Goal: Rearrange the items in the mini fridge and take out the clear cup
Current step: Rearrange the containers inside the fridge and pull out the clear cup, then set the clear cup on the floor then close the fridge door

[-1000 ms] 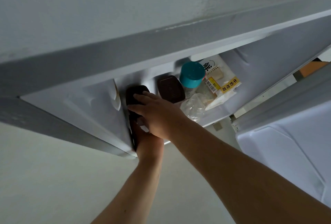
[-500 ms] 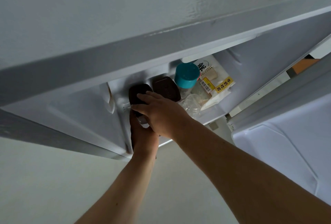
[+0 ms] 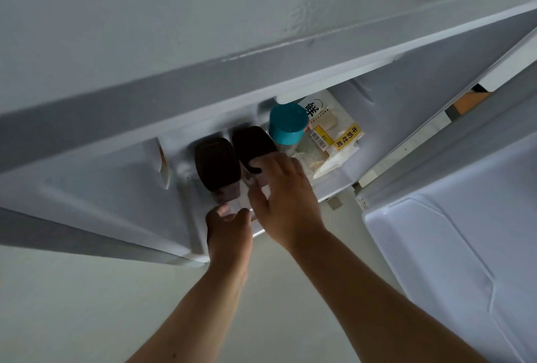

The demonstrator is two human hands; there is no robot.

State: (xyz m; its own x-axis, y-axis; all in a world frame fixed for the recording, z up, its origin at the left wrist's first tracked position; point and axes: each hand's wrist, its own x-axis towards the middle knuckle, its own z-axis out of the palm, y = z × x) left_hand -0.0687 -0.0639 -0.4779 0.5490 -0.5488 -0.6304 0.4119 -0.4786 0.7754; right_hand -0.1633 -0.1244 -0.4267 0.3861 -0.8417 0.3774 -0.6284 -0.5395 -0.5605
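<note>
I look down into the open mini fridge [image 3: 377, 118]. Two clear jars with dark brown lids stand side by side on its shelf. My left hand [image 3: 229, 232] curls its fingertips round the clear base of the left jar [image 3: 216, 163]. My right hand [image 3: 286, 197] grips the right jar [image 3: 251, 143], fingers over the lid's edge and thumb on its side. The clear cup [image 3: 302, 159] sits just behind my right hand, mostly hidden by it. A jar with a teal lid [image 3: 287, 124] stands right of the dark jars.
A bread bag with a yellow label [image 3: 337, 136] lies at the back right of the shelf. The open fridge door [image 3: 450, 261] hangs at the right. The fridge's grey top [image 3: 261, 14] fills the upper view, and pale floor [image 3: 87, 304] lies below.
My right hand has left the left jar's lid and moved right onto the other dark-lidded jar. My left hand has slid down to the left jar's base, uncovering its lid.
</note>
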